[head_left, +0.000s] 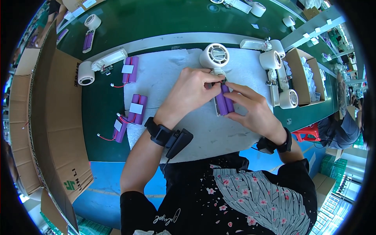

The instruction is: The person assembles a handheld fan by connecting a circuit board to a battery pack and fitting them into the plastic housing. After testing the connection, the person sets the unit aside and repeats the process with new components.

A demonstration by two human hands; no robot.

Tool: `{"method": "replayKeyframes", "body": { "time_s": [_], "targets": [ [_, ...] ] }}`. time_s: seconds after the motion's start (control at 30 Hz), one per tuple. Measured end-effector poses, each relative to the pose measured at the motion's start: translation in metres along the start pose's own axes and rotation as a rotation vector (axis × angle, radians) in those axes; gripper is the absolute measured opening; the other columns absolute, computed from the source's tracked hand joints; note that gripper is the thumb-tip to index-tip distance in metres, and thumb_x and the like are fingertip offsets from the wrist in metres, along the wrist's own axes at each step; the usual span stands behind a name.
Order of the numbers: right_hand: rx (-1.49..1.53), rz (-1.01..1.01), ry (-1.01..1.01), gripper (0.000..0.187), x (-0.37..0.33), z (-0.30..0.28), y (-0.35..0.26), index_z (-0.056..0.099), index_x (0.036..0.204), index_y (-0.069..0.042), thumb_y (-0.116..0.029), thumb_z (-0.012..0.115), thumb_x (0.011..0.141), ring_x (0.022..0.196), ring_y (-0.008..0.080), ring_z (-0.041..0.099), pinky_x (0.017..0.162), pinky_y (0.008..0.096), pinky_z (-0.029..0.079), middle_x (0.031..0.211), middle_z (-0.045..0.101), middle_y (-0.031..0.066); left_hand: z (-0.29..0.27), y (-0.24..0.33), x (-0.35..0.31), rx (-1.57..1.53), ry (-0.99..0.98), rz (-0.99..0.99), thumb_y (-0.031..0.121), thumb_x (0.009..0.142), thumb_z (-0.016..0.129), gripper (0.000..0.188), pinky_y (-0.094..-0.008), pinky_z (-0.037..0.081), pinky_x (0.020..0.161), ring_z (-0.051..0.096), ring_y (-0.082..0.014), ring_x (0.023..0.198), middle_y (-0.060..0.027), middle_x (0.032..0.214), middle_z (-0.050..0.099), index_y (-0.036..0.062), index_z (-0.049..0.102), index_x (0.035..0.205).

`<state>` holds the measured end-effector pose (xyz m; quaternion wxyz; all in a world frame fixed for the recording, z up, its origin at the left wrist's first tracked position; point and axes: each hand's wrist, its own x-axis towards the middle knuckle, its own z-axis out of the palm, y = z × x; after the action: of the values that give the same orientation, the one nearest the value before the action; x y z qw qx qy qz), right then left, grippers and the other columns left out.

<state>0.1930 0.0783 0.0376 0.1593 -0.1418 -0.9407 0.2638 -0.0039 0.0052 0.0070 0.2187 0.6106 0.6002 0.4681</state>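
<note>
A white handheld fan (214, 56) lies on the pale foam mat with its round head pointing away from me and its handle shell open. In that handle rests a purple battery pack (224, 102) made of two cells side by side. My right hand (252, 105) grips the pack from the right, fingers at its upper end and thumb at its lower end. My left hand (194, 88) is pinched at the joint between fan head and handle, by a small circuit board (220, 73). Whatever its fingertips hold is too small and covered to name.
Several purple battery packs (136, 109) with leads lie left of the mat (188, 133). Opened fans (270, 60) lie at right, another fan (87, 73) at left. A tall cardboard box (64, 102) stands left; a smaller carton (301, 74) of white pieces stands right.
</note>
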Motion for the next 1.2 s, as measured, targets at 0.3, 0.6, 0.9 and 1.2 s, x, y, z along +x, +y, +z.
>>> {"method": "replayKeyframes", "body": {
  "time_s": [0.3, 0.6, 0.9, 1.2],
  "targets": [
    [0.033, 0.031, -0.028, 0.041, 0.004, -0.001, 0.003, 0.055, 0.091, -0.003, 0.0, 0.083, 0.061, 0.092, 0.0285, 0.063, 0.081, 0.0352, 0.056, 0.125, 0.054, 0.0142, -0.013, 0.005, 0.001, -0.117, -0.117, -0.157, 0.007, 0.075, 0.075, 0.032, -0.0253, 0.051, 0.061, 0.064, -0.0104, 0.064, -0.0103, 0.078, 0.07, 0.0042, 0.071, 0.106],
    [0.176, 0.168, -0.084, 0.052, 0.026, -0.002, 0.0, 0.053, 0.104, -0.005, -0.003, 0.083, 0.062, 0.085, 0.0221, 0.06, 0.067, 0.031, 0.053, 0.124, 0.047, 0.0099, -0.012, 0.002, -0.003, -0.234, -0.181, -0.312, 0.01, 0.067, 0.081, 0.044, -0.0279, 0.05, 0.062, 0.063, -0.0132, 0.062, -0.0113, 0.074, 0.069, 0.0068, 0.071, 0.109],
    [0.189, 0.242, 0.017, 0.022, 0.042, 0.003, 0.009, 0.065, 0.084, 0.001, -0.01, 0.079, 0.071, 0.075, 0.0204, 0.06, 0.065, 0.0305, 0.049, 0.093, 0.06, 0.0089, -0.007, 0.002, -0.002, -0.238, -0.132, -0.256, 0.009, 0.065, 0.081, 0.044, -0.03, 0.051, 0.063, 0.064, -0.0166, 0.063, -0.0132, 0.074, 0.069, 0.0072, 0.071, 0.109],
    [0.002, -0.017, -0.113, 0.047, 0.017, -0.01, -0.012, 0.061, 0.112, 0.001, -0.008, 0.078, 0.069, 0.093, 0.0303, 0.062, 0.082, 0.037, 0.053, 0.106, 0.057, 0.0143, -0.014, 0.002, -0.003, -0.229, -0.184, -0.263, 0.003, 0.069, 0.079, 0.045, -0.0269, 0.051, 0.065, 0.063, -0.0108, 0.066, -0.0097, 0.077, 0.07, 0.0059, 0.069, 0.113]
  ]
}}
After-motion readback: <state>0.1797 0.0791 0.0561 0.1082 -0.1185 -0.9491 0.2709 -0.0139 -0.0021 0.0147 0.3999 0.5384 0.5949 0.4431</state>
